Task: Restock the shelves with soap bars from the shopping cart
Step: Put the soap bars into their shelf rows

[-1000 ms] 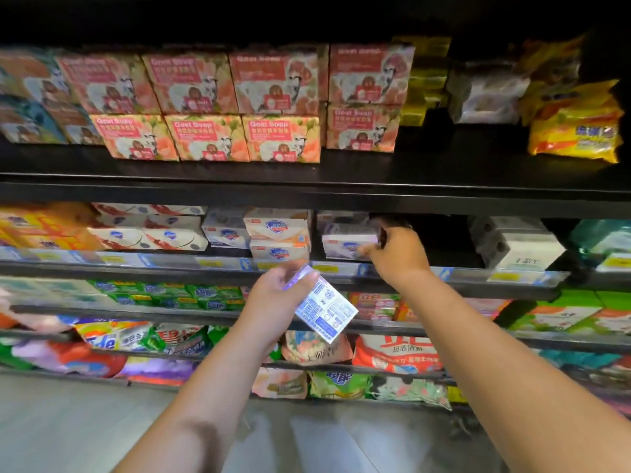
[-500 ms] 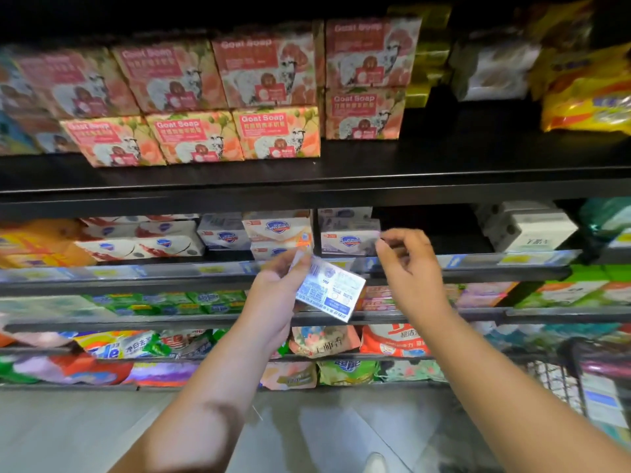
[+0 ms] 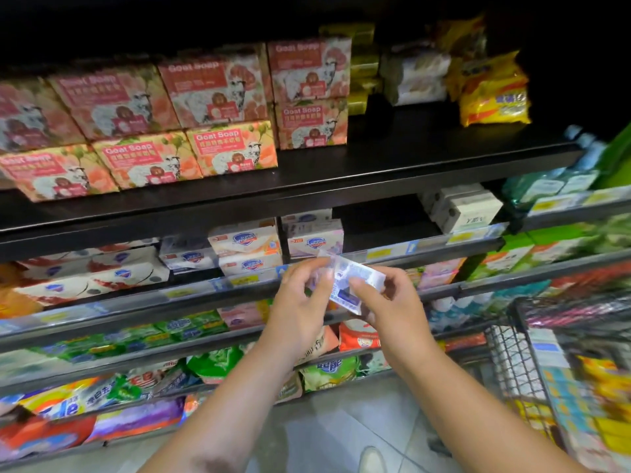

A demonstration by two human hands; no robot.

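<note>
The right hand [image 3: 392,302] has left the shelf [image 3: 426,245] and now pinches the white soap bar [image 3: 348,285] together with the left hand [image 3: 300,302], probably a handover before shelving it.

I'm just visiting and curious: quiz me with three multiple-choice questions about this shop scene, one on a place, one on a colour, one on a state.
1. Where is the shopping cart? A lower right; B on the top shelf; C far left.
2. What colours is the held soap bar? A white and blue; B red; C black.
3. How is the soap bar held? A by one hand; B by both hands; C by nobody.

Answers: 1 A, its wire wall shows at the lower right. 2 A, blue print on a white wrapper. 3 B, the left hand and right hand both pinch it.
</note>
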